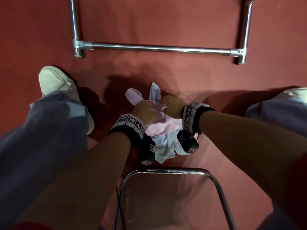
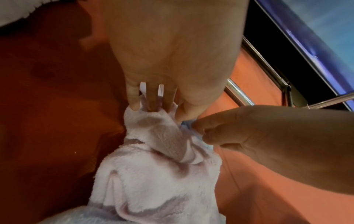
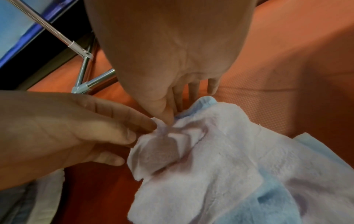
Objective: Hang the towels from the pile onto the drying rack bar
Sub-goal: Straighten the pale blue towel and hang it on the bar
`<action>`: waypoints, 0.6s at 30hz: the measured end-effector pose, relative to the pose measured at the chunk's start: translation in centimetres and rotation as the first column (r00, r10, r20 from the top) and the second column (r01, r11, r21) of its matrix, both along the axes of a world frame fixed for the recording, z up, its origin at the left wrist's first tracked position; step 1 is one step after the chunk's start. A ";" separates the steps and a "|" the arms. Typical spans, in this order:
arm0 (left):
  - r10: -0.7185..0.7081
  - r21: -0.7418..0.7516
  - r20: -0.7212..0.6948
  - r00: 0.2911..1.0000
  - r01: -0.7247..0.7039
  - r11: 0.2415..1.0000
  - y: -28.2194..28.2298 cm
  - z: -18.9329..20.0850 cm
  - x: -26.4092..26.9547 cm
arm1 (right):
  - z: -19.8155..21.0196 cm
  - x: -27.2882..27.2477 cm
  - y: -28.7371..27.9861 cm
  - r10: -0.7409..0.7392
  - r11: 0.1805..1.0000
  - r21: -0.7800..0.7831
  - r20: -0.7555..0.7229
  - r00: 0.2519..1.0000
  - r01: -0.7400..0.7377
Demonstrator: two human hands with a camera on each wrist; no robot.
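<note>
Pickup step: both hands at the pile on the floor, near side of rack bar [image 1: 159, 48]. Left hand [image 1: 144, 110] and right hand [image 1: 172, 106] each pinch pink towel [image 1: 159, 125]; blue towel [image 1: 166, 146] underneath. Next: lift clear, spread, drape over bar.

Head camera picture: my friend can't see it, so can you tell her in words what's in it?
Looking down, a person's left hand and right hand both grip a pink towel on a pile with a blue towel on the red floor. A bare metal rack bar lies beyond, with a shoe on the left.
</note>
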State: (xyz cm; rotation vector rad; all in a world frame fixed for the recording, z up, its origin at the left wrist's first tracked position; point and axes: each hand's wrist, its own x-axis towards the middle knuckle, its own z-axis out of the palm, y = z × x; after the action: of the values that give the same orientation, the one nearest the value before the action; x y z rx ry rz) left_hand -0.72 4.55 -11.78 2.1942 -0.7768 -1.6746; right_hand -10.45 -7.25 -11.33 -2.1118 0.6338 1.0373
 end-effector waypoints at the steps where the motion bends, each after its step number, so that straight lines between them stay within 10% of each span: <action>1: 0.016 0.002 0.015 1.000 -0.016 1.000 0.1 0.3 0.1 | 0.4 0.1 0.0 -0.034 0.999 0.005 0.003 0.999 0.034; 10: 0.037 -0.082 0.197 0.980 -0.021 0.996 -0.9 7.0 0.7 | 8.6 -0.1 -2.1 -0.466 0.884 0.158 0.235 0.853 0.439; 18: -0.171 -0.144 0.276 0.946 0.217 0.966 -3.8 19.6 -0.2 | 20.5 -1.2 -2.7 -0.519 0.850 0.304 0.353 0.778 0.429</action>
State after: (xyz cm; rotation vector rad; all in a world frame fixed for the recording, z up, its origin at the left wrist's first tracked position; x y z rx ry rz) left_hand -0.92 0.76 7.83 2.3045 -1.1965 -1.3504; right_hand -11.69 -9.92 9.16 -1.7693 0.7498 0.3214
